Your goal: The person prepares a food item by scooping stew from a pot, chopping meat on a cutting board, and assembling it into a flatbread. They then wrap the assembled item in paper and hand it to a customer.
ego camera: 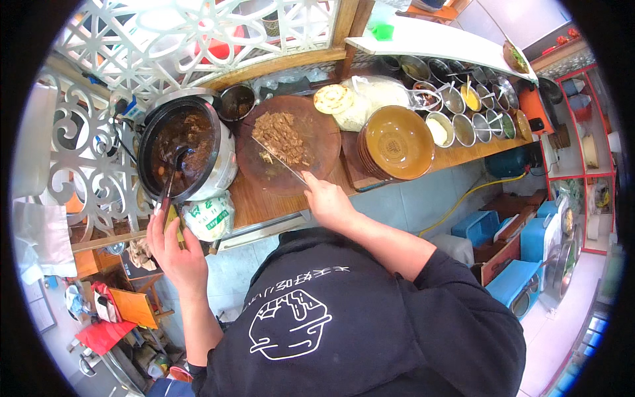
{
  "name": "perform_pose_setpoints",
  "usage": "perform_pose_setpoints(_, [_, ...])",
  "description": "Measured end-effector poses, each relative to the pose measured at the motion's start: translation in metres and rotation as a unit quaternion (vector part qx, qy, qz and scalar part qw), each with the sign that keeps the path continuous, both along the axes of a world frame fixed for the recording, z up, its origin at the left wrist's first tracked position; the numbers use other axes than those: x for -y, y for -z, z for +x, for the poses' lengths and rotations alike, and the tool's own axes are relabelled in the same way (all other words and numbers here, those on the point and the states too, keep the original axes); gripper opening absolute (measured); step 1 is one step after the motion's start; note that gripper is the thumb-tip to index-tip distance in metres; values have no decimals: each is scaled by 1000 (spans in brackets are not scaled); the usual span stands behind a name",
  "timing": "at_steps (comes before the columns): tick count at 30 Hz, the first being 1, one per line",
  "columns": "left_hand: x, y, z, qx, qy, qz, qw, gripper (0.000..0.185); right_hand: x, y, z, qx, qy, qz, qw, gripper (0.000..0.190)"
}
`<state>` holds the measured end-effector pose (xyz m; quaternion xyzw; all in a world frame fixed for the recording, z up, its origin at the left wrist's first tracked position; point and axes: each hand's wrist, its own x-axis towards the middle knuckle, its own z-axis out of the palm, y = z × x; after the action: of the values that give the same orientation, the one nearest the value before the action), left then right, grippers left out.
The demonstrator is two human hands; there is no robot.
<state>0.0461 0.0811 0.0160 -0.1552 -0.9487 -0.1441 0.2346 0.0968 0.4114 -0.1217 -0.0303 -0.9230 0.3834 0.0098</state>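
Note:
My right hand grips a knife, whose thin blade slants over a round wooden chopping board. Chopped brown meat lies in a heap beside the blade, with a few greenish bits near it. To the left, a deep pot contains dark brown stew. A ladle leans in it with its handle over the near rim. My left hand is at that handle's end, fingers stretched and apart; whether the fingertips touch it is hard to see.
Stacked brown bowls stand right of the board. Behind them are flatbreads and a plastic bag. Several metal condiment cups line the counter. A white-and-green plastic package sits below the pot; a metal pot stands behind.

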Motion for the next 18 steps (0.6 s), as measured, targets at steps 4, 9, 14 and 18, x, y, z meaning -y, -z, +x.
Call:
perform_pose_setpoints(4, [-11,7,2,20,14,3,1000,24,-13,13,-18,43,-13,16,999,39])
perform_pose_setpoints(9, [-21,14,5,46,22,13,999,23,-40,-2,-26,15,-12,12,1000,41])
perform_pose_setpoints(14, [-37,25,10,63,47,27,996,23,-40,-9,-11,90,-49,18,995,43])
perform_pose_setpoints(18, [-56,34,8,76,76,34,994,24,-48,-6,-32,85,-17,27,996,44])
